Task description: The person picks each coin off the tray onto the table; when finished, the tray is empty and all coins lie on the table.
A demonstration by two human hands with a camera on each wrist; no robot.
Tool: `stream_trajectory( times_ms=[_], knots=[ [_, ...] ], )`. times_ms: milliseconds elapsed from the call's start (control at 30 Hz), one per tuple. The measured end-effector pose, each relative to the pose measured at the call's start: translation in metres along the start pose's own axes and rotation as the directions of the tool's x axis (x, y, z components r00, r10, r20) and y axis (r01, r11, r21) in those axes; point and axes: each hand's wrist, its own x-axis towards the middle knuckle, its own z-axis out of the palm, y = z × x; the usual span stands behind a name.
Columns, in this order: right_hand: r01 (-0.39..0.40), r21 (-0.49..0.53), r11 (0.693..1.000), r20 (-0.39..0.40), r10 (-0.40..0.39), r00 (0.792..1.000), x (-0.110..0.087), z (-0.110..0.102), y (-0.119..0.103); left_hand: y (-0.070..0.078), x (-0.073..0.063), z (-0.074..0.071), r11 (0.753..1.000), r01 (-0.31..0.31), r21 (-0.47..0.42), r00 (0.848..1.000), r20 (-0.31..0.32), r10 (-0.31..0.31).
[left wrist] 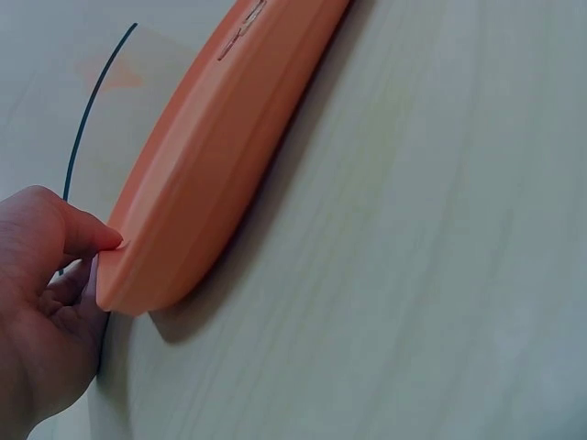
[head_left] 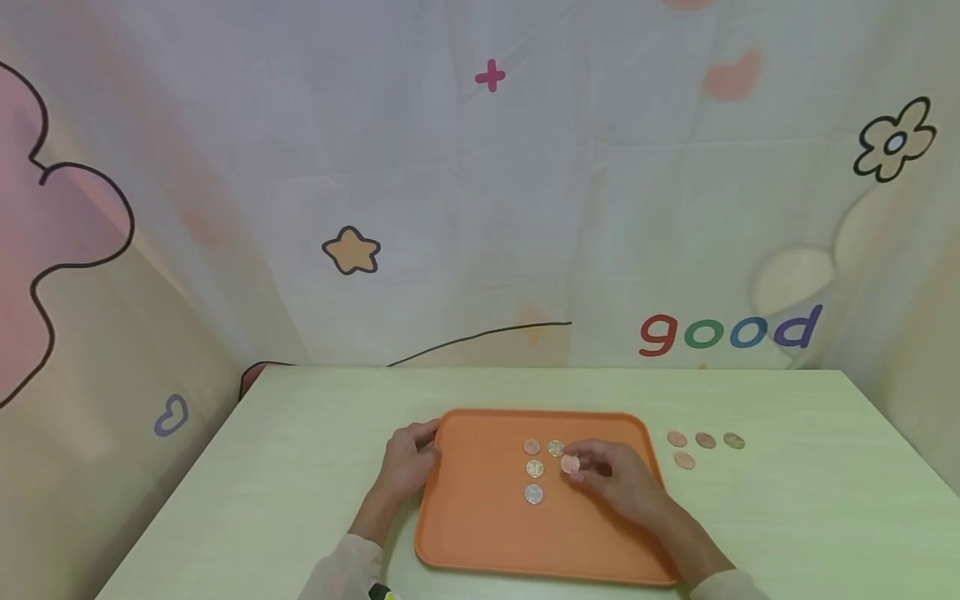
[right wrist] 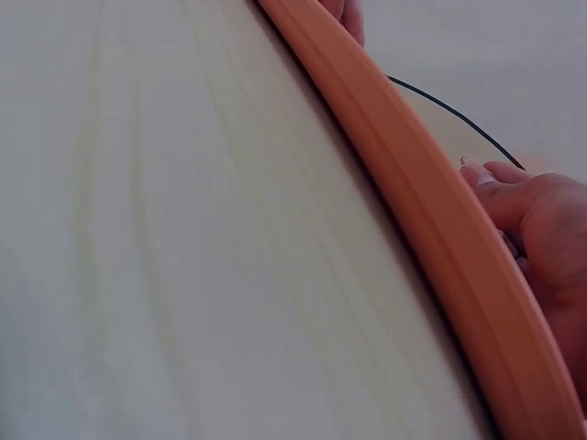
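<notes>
My fingers (head_left: 596, 447) on the right hand (head_left: 630, 483) pinch a small, round, copper-coloured metal coin (head_left: 570, 464) at the orange rectangular tray with rounded corners (head_left: 480, 533), a little right of its middle and closer to its far edge; whether this coin touches the tray, I can't quite tell. My left hand (head_left: 407, 460) grips the tray's left edge near its far left corner. Just beside my pinched coin, toward the far edge, lies a round gold-coloured metal coin (head_left: 556, 448). To its left, a column runs toward the near edge: a dull copper-coloured coin (head_left: 532, 447), a second gold-coloured coin (head_left: 535, 468), then a round silver-coloured coin (head_left: 533, 494). Past the tray's right edge, on the pale wood-grained desk (head_left: 795, 517), four round brownish metal coins (head_left: 705, 440) lie apart, three in a row and one nearer me. Behind the desk's far edge hangs a pale printed cloth (head_left: 450, 200).
</notes>
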Motion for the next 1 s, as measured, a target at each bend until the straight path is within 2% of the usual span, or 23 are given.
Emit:
stream_trajectory(
  times_ms=[267,400,633,767,1000],
  knots=[
    [-0.017,-0.015,1.0,-0.035,0.017,0.999,-0.006,-0.006,-0.001,0.0,-0.001,-0.001,1.0,-0.007,-0.003,1.0,-0.005,0.007],
    [-0.062,-0.026,0.998,-0.053,0.061,0.997,-0.009,-0.011,-0.005,0.0,0.0,0.0,1.0,-0.01,0.001,1.0,-0.006,0.01],
    [-0.012,-0.068,0.998,-0.143,0.002,0.99,-0.015,-0.022,-0.003,-0.001,0.0,0.0,1.0,-0.003,0.001,1.0,-0.002,0.003],
    [-0.007,-0.064,0.998,-0.19,-0.005,0.982,-0.019,-0.031,0.001,-0.001,0.001,0.0,1.0,-0.005,-0.001,1.0,0.002,0.005],
    [-0.064,-0.123,0.99,-0.242,0.032,0.97,-0.027,-0.047,0.008,0.0,0.001,0.0,1.0,0.004,-0.015,1.0,-0.006,-0.004]
  ],
)
